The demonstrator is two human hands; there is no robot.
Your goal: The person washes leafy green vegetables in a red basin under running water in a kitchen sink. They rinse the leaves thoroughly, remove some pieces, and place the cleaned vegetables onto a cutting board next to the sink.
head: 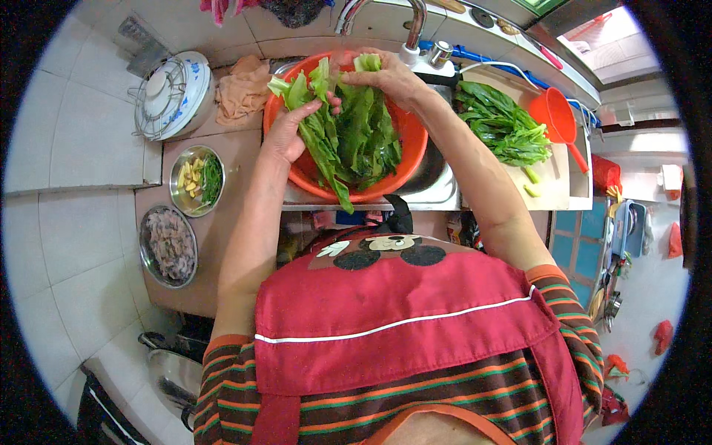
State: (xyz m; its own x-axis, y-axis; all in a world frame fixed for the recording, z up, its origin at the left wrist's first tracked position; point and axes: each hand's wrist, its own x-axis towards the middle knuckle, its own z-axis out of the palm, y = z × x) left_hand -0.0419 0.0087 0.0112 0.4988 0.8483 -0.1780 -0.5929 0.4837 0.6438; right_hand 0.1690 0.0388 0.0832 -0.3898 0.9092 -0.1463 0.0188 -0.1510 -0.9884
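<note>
Long leafy green vegetables (361, 128) fill the middle of an orange-red plastic basin (414, 167), which rests in a stainless steel sink (436, 186). My left hand (289, 130) grips a few leaves (320, 139) over the basin's left side; one leaf tip hangs past the front rim. At the back of the basin, my right hand (389, 78) holds the pale stem end of another leaf (367, 62), with its fingers close to the left hand's leaves. A curved chrome faucet (347, 19) stands above, and water appears to run from it between my hands.
Right of the sink, more leafy greens (495, 122) lie on a board (556, 183) beside a red plastic ladle (553, 117). On the left counter are a bowl of ginger and scallions (194, 181), a bowl of raw meat (169, 245), a cloth (242, 89) and a lidded enamel pot (189, 105).
</note>
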